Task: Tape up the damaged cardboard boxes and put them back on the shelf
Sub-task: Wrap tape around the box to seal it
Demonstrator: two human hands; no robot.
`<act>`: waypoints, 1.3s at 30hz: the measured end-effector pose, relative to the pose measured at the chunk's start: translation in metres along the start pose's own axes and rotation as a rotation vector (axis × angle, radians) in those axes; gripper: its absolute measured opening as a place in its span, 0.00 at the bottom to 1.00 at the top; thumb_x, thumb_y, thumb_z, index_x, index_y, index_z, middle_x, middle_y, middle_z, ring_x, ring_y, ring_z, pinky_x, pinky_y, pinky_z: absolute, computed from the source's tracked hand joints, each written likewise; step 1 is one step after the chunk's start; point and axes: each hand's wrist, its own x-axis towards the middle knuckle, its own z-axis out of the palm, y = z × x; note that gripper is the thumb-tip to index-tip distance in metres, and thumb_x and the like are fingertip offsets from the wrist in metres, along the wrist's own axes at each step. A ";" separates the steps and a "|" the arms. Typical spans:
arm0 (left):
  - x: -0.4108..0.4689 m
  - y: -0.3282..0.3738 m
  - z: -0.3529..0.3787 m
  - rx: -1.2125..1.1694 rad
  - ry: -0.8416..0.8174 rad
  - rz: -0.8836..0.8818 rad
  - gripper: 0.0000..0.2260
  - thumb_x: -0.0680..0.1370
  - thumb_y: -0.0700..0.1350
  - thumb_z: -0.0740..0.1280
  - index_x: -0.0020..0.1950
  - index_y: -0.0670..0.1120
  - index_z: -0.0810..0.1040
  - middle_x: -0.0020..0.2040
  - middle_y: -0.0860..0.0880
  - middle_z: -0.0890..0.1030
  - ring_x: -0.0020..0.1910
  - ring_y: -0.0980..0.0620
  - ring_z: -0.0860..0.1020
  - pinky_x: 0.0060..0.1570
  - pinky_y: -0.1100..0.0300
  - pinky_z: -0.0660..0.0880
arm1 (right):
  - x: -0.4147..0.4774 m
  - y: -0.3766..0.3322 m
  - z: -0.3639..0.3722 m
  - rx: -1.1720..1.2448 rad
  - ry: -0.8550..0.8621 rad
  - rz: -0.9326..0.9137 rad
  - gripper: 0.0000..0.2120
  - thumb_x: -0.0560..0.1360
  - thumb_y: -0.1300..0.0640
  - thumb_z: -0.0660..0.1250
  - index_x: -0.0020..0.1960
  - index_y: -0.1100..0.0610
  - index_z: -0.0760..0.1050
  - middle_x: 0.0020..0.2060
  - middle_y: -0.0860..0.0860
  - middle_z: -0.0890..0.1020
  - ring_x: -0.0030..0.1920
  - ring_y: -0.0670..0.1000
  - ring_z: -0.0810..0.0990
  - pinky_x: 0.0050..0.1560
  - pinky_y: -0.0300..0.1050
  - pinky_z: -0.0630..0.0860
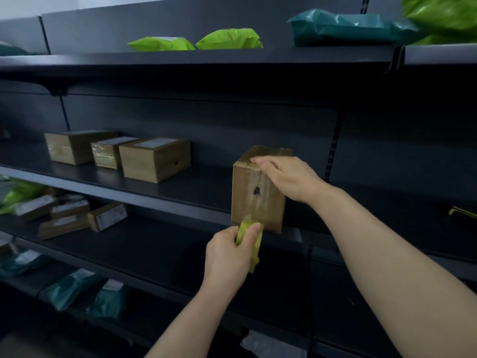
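On middle shelf (180,188) edge: brown cardboard box (254,202) upright, dark hole in taped front. Right hand (286,178) pressed flat on top; left hand (229,254) pinching yellow-green tape dispenser (254,244) below.

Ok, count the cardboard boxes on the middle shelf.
4. Three sit together at the left: rear box, middle box, front box. The fourth, holed box, stands upright under the right hand.
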 end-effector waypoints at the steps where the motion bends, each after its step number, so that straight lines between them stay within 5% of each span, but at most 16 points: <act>1: 0.001 -0.004 0.002 0.000 0.002 -0.025 0.21 0.78 0.58 0.66 0.34 0.43 0.77 0.21 0.56 0.74 0.21 0.62 0.72 0.24 0.66 0.68 | 0.000 0.001 0.000 0.020 -0.003 0.006 0.24 0.82 0.42 0.47 0.72 0.47 0.69 0.70 0.45 0.71 0.72 0.49 0.66 0.69 0.45 0.63; 4: 0.006 -0.010 0.010 0.026 0.012 -0.065 0.21 0.80 0.58 0.64 0.32 0.47 0.72 0.22 0.56 0.73 0.21 0.62 0.71 0.26 0.64 0.68 | 0.000 0.001 0.001 0.044 -0.001 0.003 0.23 0.83 0.43 0.47 0.72 0.48 0.69 0.70 0.46 0.71 0.72 0.48 0.66 0.70 0.44 0.63; 9: 0.000 -0.024 0.015 -0.046 -0.098 -0.091 0.19 0.81 0.57 0.61 0.47 0.43 0.80 0.37 0.49 0.81 0.36 0.55 0.78 0.43 0.47 0.78 | 0.000 0.001 0.001 0.084 0.013 0.002 0.20 0.84 0.48 0.48 0.71 0.47 0.70 0.70 0.44 0.71 0.71 0.46 0.66 0.69 0.42 0.62; 17: 0.021 -0.036 0.025 0.125 -0.005 -0.236 0.23 0.78 0.66 0.60 0.43 0.48 0.80 0.39 0.48 0.84 0.39 0.49 0.83 0.43 0.54 0.80 | 0.000 0.001 0.003 0.097 0.052 -0.002 0.19 0.84 0.50 0.49 0.70 0.47 0.71 0.70 0.44 0.72 0.71 0.46 0.67 0.68 0.41 0.61; 33: 0.045 -0.043 0.037 0.032 -0.056 -0.334 0.27 0.73 0.71 0.63 0.43 0.47 0.81 0.38 0.45 0.85 0.40 0.44 0.85 0.50 0.44 0.82 | 0.001 0.001 0.003 0.075 0.066 0.013 0.17 0.82 0.48 0.54 0.68 0.42 0.73 0.68 0.41 0.74 0.69 0.46 0.69 0.64 0.41 0.65; 39: 0.048 -0.039 0.030 0.113 0.109 -0.231 0.30 0.70 0.66 0.72 0.61 0.48 0.67 0.51 0.50 0.80 0.48 0.48 0.81 0.50 0.47 0.80 | 0.003 0.006 0.002 0.025 0.072 0.028 0.25 0.72 0.35 0.66 0.67 0.38 0.71 0.64 0.42 0.77 0.63 0.46 0.74 0.60 0.43 0.71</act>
